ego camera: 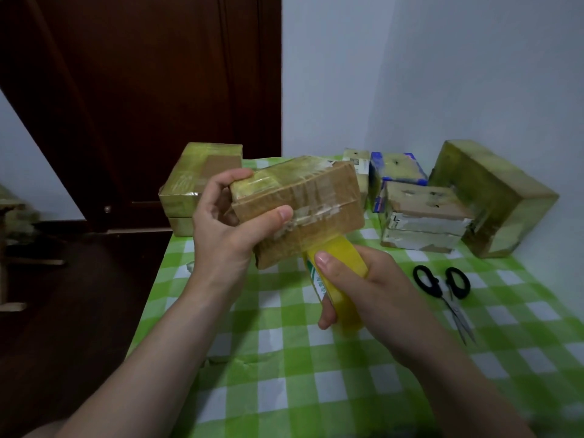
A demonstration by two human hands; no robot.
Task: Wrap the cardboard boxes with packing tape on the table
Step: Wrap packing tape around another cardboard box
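Note:
My left hand (227, 222) grips a small brown cardboard box (319, 197) by its left end and holds it in the air above the table, thumb across its front face. Strips of clear tape cross the box's front and top. My right hand (373, 292) holds a yellow roll of packing tape (341, 279) just under the box's lower edge, thumb on the roll's outer face and fingers curled through its core. The roll touches the underside of the box.
Black scissors (445, 292) lie on the green checked tablecloth (284, 374) to the right. Taped boxes stand at the back: one stacked pair at the left (192, 184), several in the middle (420, 216), a large one at the right (493, 200). The table's left edge drops to a dark floor.

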